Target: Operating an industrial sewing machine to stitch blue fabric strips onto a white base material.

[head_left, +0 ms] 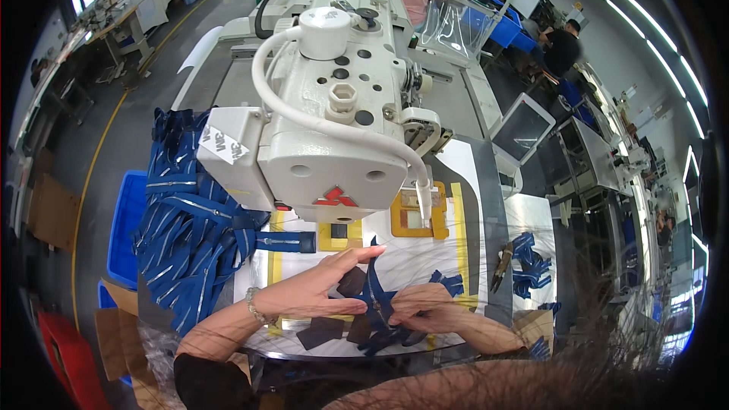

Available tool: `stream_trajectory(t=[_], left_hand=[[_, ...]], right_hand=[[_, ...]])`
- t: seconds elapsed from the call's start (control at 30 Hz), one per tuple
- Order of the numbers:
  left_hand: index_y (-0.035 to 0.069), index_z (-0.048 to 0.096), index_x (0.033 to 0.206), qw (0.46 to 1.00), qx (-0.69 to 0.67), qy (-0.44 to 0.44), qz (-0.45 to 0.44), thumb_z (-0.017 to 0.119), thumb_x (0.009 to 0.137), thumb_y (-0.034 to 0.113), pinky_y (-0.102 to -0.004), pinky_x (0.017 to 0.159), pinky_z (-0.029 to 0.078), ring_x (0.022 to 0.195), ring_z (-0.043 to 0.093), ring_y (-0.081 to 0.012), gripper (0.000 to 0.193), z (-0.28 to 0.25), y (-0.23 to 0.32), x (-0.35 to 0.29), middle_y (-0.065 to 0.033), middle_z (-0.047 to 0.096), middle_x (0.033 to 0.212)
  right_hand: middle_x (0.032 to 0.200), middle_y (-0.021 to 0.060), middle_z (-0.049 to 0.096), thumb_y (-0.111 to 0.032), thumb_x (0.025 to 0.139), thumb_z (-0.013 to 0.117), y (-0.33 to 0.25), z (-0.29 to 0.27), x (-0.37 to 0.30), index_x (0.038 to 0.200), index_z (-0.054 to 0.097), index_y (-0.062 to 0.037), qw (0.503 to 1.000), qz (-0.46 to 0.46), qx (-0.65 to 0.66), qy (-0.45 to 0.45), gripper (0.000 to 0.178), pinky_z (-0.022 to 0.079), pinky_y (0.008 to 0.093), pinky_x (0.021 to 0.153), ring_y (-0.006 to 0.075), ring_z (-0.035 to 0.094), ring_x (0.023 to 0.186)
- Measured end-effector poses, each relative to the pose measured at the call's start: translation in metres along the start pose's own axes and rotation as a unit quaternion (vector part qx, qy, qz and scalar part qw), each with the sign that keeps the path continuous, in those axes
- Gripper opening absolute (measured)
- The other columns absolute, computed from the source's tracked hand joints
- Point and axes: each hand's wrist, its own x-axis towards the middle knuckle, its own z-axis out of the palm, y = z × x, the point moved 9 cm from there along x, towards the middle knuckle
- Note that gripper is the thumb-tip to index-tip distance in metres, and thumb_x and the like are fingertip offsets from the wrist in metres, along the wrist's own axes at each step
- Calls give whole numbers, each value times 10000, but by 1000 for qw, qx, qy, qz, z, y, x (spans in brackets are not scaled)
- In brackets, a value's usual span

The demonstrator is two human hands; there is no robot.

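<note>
Black sleeve (213, 380) on my left arm, forearm exposed below it. Beaded bracelet (260, 307) at that wrist (pale grey-green, rounded beads). Left hand (326, 288) and right hand (427, 308) both bare.

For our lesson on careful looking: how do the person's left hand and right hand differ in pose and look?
The left hand is stretched out, thumb and fingers apart; the right hand is curled, its fingers bunched at the blue zipper strip. A beaded bracelet circles the left hand's wrist; none shows at the right hand's. Both are bare and at the same strip.
</note>
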Motion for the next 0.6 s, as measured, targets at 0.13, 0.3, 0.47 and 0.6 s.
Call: stream_trajectory(t=[0.13,0.3,0.47,0.6], left_hand=[[70,502,1314,977,-200,36,-59,663,897,100,-268,912,450,1052,563,-119,447,-2,-24,6,-55,582,1186],[63,689,1024,976,-68,206,-18,699,861,92,-205,556,387,617,509,-22,166,-35,-28,-5,20,617,752],[106,700,893,932,234,276,25,750,804,196,-296,687,402,798,563,-176,135,-48,-2,-24,-38,577,881],[139,698,837,867,423,264,11,751,783,307,-396,894,365,1016,511,-222,185,-41,4,-32,-26,567,970]], right_hand=[[993,81,673,-21,869,624,40,9,4,1065,616,-68,946,115,303,25,202,504,301,803,167,655,895],[1334,190,526,-157,930,596,57,36,4,1410,309,-123,684,254,683,36,561,479,322,913,188,649,948],[1315,187,538,-166,931,603,26,19,3,1483,167,-136,755,277,593,-50,704,511,343,846,179,652,900],[1183,143,625,-92,938,573,26,-24,-17,1436,326,-117,854,380,348,-72,557,511,312,803,130,636,863]])
